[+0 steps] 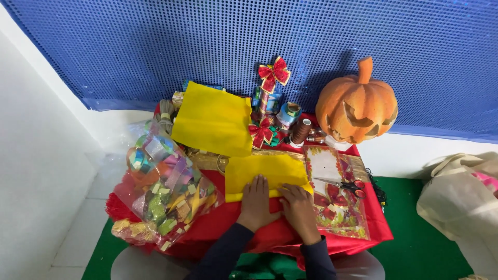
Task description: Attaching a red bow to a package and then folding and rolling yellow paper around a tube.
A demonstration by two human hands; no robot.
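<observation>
So at this point you had both hands flat on the folded yellow felt sheet [264, 173] near the front edge of the bench [373, 228], which was covered in a red cloth. Your left hand [255, 199] was pressing down on the lower edge of the sheet, fingers spread and released, not grasping anything. Your right hand [299, 206] sat just beside it, touching the sheet's lower right part, also open-palmed with no grip on anything. From how it lay, I'd say the sheet was already doubled over and you were flattening the crease, so the fold looked mostly done but nothing on it was cut or decorated yet. The scissors [345, 184] with red handles lay untouched to the right of your hands on a clear bag of printed floral paper [337, 207]. A second yellow felt sheet [213, 120] leaned further back, unfolded, toward the back edge. On the left side was a clear bag of shiny coloured scraps [166, 194]. Along the back you had two red bows [274, 73], spools of ribbon [290, 113] and a carved orange pumpkin [357, 106] at the back right corner, none of it in use.
</observation>
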